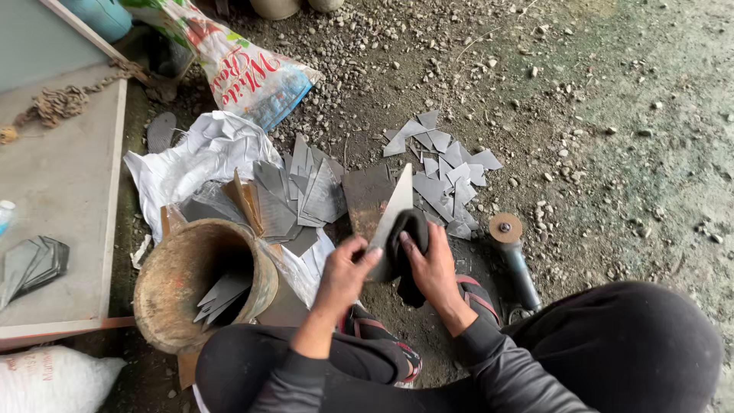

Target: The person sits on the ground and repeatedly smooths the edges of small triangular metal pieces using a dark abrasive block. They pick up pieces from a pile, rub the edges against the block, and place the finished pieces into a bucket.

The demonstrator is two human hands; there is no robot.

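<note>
Two hands on one piece: my left hand (pixel 342 277) pinches the lower edge of a flat grey pointed metal blade blank (pixel 392 208), fingers curled shut on it, thumb on top. My right hand (pixel 433 266) is closed around a bunched black cloth (pixel 404 243) pressed against the blank's right side. Blank is smooth, dull-shiny, triangular, tip pointing up and away from me, held above the gravelly dirt ground (pixel 596 115) in front of my knees.

Beyond the tip, a rusty brown flat steel plate (pixel 365 197) lies on the ground. Right of it, a loose scatter of pale grey cut triangular metal pieces (pixel 446 170). Left of it, a darker stack of similar sheet offcuts (pixel 300 193) leaning on a crumpled white woven sack (pixel 205 153). Round rusted metal pot (pixel 177 284) near my left knee, a few grey blanks inside. Angle grinder with worn brownish disc (pixel 506 229) lies just right of my right hand, on the ground.
</note>
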